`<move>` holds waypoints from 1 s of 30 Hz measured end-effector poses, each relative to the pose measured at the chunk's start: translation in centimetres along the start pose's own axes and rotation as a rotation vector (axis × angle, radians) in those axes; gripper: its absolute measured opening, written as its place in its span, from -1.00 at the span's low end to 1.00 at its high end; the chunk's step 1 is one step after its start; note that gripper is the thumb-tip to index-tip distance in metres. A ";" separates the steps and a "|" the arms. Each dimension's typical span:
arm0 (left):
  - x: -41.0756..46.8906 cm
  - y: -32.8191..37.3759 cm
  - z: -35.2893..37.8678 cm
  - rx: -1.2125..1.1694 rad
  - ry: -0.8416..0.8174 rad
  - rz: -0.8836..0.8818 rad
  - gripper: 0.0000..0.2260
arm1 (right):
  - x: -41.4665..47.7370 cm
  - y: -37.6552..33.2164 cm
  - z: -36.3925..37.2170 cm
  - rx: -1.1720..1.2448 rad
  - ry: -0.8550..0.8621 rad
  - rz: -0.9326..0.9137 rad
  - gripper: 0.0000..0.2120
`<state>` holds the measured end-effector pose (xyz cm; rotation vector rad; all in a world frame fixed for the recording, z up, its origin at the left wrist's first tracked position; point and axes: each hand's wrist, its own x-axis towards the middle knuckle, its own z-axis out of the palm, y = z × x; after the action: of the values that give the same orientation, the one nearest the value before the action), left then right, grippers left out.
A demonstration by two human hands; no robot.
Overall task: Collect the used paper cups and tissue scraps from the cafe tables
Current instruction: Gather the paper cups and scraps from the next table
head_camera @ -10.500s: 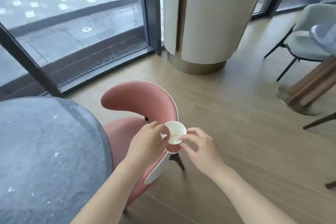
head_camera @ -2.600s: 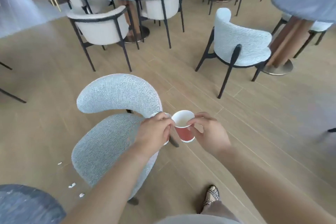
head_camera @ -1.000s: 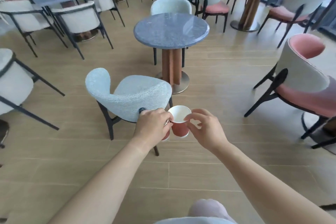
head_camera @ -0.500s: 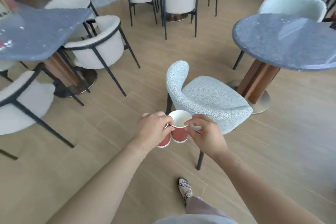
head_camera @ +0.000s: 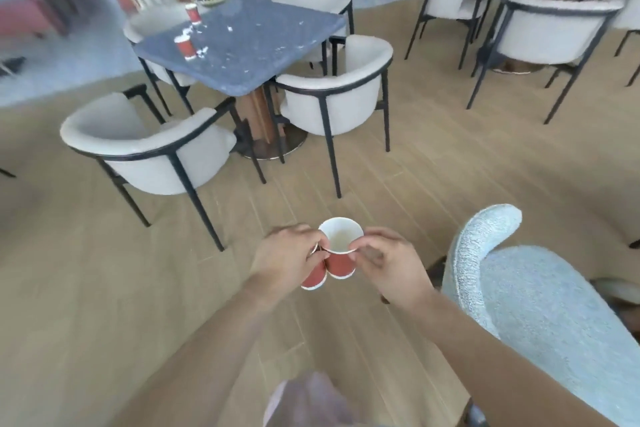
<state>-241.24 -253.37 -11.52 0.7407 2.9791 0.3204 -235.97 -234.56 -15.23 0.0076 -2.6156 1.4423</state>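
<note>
You have no text, label, brand, number or sign to read here. The red paper cups [head_camera: 337,262] at centre frame show plain red walls with white rims, and the two cups on the bench [head_camera: 186,47] at upper left are too small and blurred for you to make out any print.

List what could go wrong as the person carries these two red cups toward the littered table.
1. Both cups are pinched only at their rims: the left hand holds the tilted cup, the right hand the open cup. Either could slip, and any dregs could spill.
2. With both hands full, the two cups and tissue scraps on the grey table cannot be picked up unless the cups are stacked.
</note>
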 end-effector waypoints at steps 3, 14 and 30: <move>3.6 -3.7 -0.7 -0.012 0.034 -0.075 -0.84 | 6.3 -0.1 2.2 -0.038 -0.036 -0.045 -0.90; 18.5 -20.1 -4.4 -0.132 0.100 -0.238 -0.77 | 29.2 -2.2 10.7 -0.096 -0.105 -0.098 -0.91; 35.5 -36.9 -6.8 -0.147 0.139 -0.367 -0.77 | 53.7 -3.5 20.2 -0.098 -0.180 -0.137 -0.94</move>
<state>-290.14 -269.89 -12.91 0.1567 3.0902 0.5777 -291.45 -249.62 -15.50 0.3130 -2.7630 1.3232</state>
